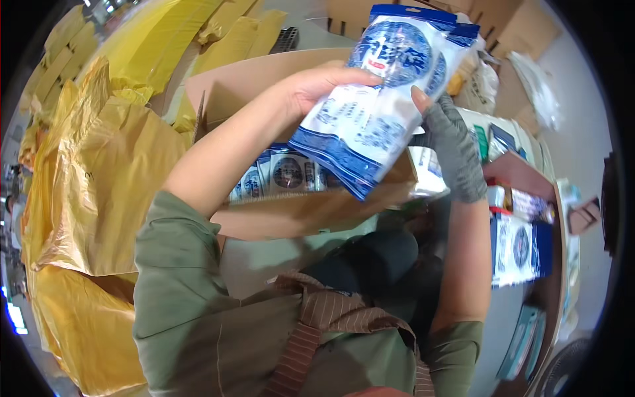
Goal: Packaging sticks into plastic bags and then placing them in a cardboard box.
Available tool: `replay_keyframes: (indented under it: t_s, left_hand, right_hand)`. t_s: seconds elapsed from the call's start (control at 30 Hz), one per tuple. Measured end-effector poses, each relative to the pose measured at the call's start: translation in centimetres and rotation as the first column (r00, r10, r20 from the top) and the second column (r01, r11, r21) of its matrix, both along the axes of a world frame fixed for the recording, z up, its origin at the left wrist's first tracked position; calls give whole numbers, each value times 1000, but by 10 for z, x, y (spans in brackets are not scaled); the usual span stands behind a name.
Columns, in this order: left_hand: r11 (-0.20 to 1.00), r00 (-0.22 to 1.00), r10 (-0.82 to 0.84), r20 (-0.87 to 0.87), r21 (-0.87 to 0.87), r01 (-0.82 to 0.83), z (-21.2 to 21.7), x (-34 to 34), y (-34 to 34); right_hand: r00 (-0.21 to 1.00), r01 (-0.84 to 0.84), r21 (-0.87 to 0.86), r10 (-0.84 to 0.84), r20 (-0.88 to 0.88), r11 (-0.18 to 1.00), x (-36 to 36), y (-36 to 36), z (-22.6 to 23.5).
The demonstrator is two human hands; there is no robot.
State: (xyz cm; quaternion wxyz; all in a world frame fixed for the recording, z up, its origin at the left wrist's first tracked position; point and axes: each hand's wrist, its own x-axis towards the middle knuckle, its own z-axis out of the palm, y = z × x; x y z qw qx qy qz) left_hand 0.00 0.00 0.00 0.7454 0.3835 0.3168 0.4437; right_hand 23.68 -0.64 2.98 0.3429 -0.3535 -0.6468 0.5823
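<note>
Head view, and up front it's the left hand point(311, 86), bare, its thumb pressed flat on the slick film and its other fingers tucked behind. What a grip on those flat oblong packets point(377, 109), white and blue glossy plastic, at least two layered, tilted between both hands! Across on the other edge, the right hand point(453, 142) in its grey ribbed-knit glove point(456, 159), bare thumb tip out, pinching the side; its remaining fingers are too hidden to tell. Below the fingers, a matt cardboard carton point(284, 218), open-topped, and inside it more shiny packs point(288, 172) standing in a row. Left of the left fingers, crinkled golden sacking point(112, 192) with a metallic sheen. Right of and below the gloved fingers, a smooth blue-white pouch point(516, 248).
</note>
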Motion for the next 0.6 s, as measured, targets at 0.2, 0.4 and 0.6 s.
replay_keyframes:
  t_s: [0.2, 0.4, 0.6]
  left_hand:
    - [966, 982, -108, -157, -249, 66, -148, -82, 25]
    - [708, 944, 199, -262, -628, -324, -298, -123, -48]
    - [465, 814, 283, -507, -670, -579, -427, -242, -165]
  right_hand:
    - [807, -392, 557, -17, 590, 732, 3, -8, -73]
    - [717, -408, 587, -153, 680, 700, 18, -22, -97]
    - [653, -429, 485, -109, 749, 762, 11, -17, -100]
